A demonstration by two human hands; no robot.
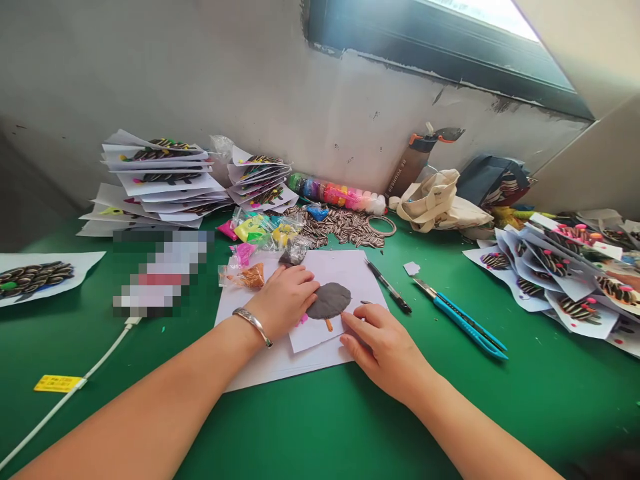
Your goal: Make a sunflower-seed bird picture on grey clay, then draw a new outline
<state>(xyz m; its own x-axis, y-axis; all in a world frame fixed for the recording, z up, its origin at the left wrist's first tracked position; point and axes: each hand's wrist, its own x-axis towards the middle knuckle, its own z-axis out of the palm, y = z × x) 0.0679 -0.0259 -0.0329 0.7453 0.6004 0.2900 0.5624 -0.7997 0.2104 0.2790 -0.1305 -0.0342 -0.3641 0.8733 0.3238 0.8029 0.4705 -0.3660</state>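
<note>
Upper right, a bottle (pixel 406 168) reads "BE YOUNGER". Centre, left hand (pixel 290 297) and right hand (pixel 384 343), half-open, empty, flank grey clay (pixel 329 301); green table (pixel 320 433) extends below.

We see a brown bottle (pixel 406 168) by the grey wall (pixel 225 80), a cream cloth bag (pixel 440 197) just beside it, a dark blue bag (pixel 487 179) behind, a dark window frame (pixel 440 50) above, a white cable (pixel 106 355) bearing a yellow tag (pixel 57 383).
</note>
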